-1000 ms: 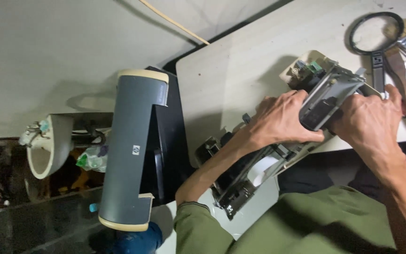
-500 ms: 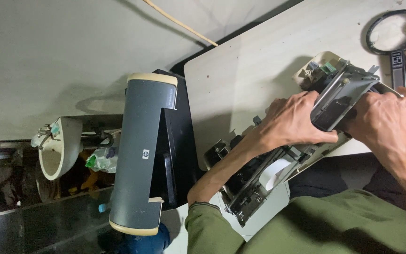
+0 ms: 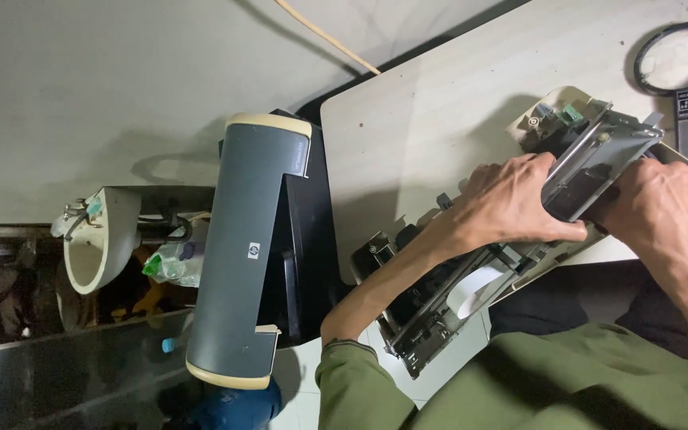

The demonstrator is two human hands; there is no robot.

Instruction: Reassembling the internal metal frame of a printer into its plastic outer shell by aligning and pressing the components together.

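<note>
You are gripping the printer mechanism point(image 3: 511, 263) lying across the white table's point(image 3: 439, 111) edge: your left hand point(image 3: 515, 203) is clamping its metal frame, and your right hand point(image 3: 662, 211) is closing around its far end.

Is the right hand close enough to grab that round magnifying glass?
Probably yes. The right hand grips the printer mechanism, and the magnifying glass lies on the table just beyond it with nothing between, though the hand must let go first.

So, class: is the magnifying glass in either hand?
No, the magnifying glass lies on the table while both hands grip the printer mechanism.
</note>
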